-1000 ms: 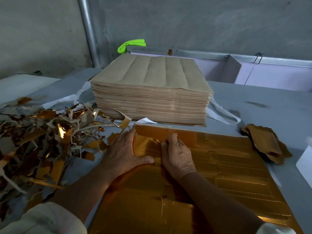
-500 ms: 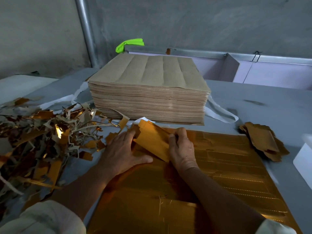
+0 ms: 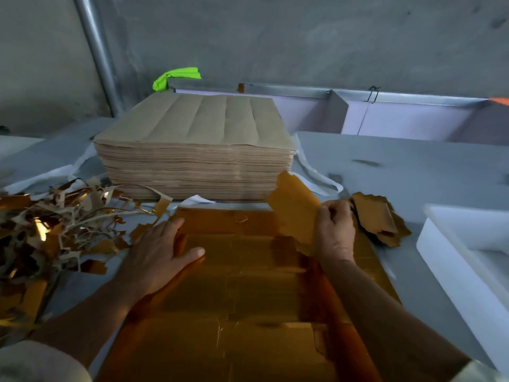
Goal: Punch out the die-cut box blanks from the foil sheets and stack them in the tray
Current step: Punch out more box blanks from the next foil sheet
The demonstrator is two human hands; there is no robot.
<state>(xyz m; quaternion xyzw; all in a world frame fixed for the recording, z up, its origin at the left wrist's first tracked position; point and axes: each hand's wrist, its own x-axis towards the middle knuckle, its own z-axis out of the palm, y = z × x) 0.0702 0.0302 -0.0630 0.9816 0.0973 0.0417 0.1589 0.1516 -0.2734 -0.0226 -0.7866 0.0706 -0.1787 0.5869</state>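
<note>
Two hands share the work. The left hand (image 3: 162, 255) lies flat, fingers straight, pressing the gold foil sheet (image 3: 234, 285) down near its far left corner. The right hand (image 3: 334, 232) has its fingers curled round a punched-out blank (image 3: 294, 213), pinching it by one edge and holding it up, tilted, above the sheet's far right part.

To do this step well, I would keep the left palm firm so the sheet cannot ride up, check that the blank's ragged edge hangs free of the waste, then carry it rightward.

A loose pile of blanks (image 3: 377, 219) lies on the grey table (image 3: 399, 166) just beside the right hand, between it and the white tray (image 3: 451, 252) at the right edge. That pile looks likely to snag or scatter if the blank is swept low. Behind the sheet stands a thick stack of brown-backed sheets (image 3: 192, 150); a tangled scrap heap (image 3: 55, 224) crowds the left.
</note>
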